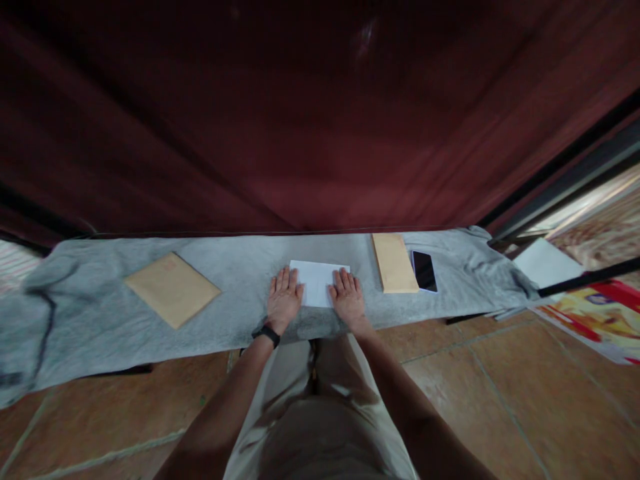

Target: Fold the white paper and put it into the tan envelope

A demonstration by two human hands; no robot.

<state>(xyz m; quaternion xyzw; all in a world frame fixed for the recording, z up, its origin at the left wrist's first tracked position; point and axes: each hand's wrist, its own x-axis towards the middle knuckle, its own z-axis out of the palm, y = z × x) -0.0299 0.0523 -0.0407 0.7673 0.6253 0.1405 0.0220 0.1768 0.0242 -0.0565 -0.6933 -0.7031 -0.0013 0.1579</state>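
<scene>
A white sheet of paper [316, 285], looking folded, lies flat on the grey cloth [250, 257] in front of me. My left hand [285, 298] rests flat across its left edge, fingers stretched forward. On the opposite edge, my right hand [347, 296] lies flat too, its thumb on the paper. Neither hand grips anything. A stack of brown envelopes [395, 263] is to the right of my right hand. Further off to the left, a brown envelope [173, 289] lies turned at an angle.
Beside the envelope stack lies a smartphone [425, 271] with a dark screen. A dark red panel [310, 133] rises behind the cloth. At the right are a black metal bar [590, 277] and a colourful printed box [600, 317]. Tiled floor [465, 387] shows below.
</scene>
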